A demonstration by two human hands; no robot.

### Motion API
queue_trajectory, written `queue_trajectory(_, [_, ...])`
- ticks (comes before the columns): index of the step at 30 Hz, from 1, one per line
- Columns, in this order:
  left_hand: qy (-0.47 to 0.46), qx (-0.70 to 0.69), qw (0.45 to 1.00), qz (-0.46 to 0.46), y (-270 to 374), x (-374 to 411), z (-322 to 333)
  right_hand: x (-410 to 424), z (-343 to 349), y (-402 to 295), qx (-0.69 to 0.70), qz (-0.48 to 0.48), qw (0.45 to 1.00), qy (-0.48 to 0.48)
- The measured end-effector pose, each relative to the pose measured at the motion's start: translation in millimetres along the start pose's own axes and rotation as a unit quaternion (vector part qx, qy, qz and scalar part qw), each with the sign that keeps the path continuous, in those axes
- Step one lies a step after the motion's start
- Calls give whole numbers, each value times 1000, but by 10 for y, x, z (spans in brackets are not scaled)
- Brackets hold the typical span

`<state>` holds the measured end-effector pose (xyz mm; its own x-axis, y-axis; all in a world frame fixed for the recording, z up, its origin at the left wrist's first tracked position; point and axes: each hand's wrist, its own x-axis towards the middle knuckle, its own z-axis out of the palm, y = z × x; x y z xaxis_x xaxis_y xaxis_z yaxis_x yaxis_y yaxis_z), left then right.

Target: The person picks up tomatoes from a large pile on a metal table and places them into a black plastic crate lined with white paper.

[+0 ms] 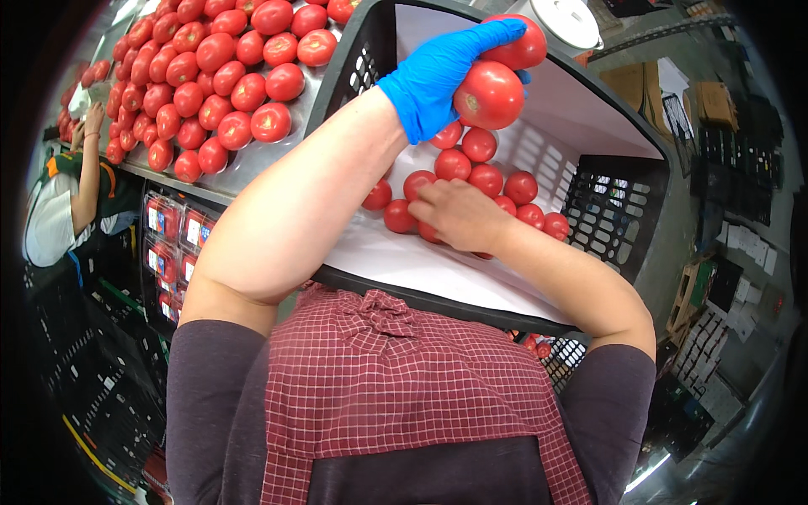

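My left hand (435,76), in a blue glove, is raised over the back of a black plastic crate (659,173). It grips two large red tomatoes, one tomato (491,95) in front of the other tomato (527,47). A bit of red shows below them, partly hidden. My bare right hand (464,211) is down inside the crate, fingers curled over the loose tomatoes. It touches a tomato (420,184), but whether it grips one is hidden. Several more tomatoes (486,180) lie around it on the white paper lining (379,252).
A metal table (303,120) to the left bears a heap of tomatoes (189,95). Below it are clear packs of tomatoes (161,218). Another person (53,221) works at far left. A white lidded bucket (568,22) stands behind the crate; cardboard (631,88) lies at right.
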<state>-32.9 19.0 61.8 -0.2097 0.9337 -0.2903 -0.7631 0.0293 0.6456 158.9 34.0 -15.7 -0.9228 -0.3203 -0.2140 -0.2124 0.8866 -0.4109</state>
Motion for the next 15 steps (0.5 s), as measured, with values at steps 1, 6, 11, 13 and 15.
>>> queue_trajectory(1, [-1,-5,1000,5,-4,5,-5,12,45,-44,-6,-25,1000,16])
queue_trajectory(6, [-79,-47,996,-7,97,-35,-54,122,321,-176,-13,-43,995,86])
queue_trajectory(11, [-9,-53,998,-31,116,29,-8,415,499,-209,3,-19,995,100])
queue_trajectory(13, [16,-71,997,-25,125,-2,19,502,360,-212,39,-4,998,49])
queue_trajectory(15, [22,-79,996,-28,150,-21,53,599,317,-200,83,61,984,146])
